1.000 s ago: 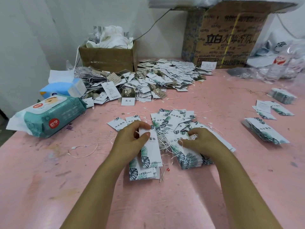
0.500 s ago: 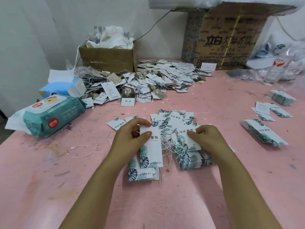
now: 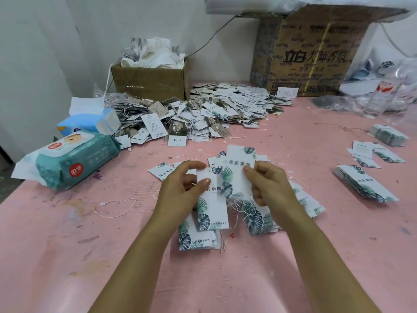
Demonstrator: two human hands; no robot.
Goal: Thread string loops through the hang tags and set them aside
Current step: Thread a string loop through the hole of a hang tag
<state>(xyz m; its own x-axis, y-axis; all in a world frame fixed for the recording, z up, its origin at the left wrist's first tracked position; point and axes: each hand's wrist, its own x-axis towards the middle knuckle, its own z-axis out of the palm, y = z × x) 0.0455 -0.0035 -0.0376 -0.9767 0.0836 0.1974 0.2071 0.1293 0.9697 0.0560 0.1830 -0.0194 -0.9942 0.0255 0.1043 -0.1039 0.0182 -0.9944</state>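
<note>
Since moment before, right hand (image 3: 268, 186) raised second tag (image 3: 237, 177) off pile (image 3: 259, 219), pinching its edge; left hand (image 3: 180, 188) still pinched first tag (image 3: 213, 207); both tags overlapped.

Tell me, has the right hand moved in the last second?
Yes. The right hand has shifted left, away from the tag stack on the right, lifting a tag toward the left hand.

**Soft light is filling a bowed wide-angle view**

Diffuse light is falling from above, casting only faint shadows on the pink table (image 3: 67, 256). Edges are bowing outward. Print on the held hang tag (image 3: 212, 206) and the far plastic bags (image 3: 383, 96) are blurring.
</note>
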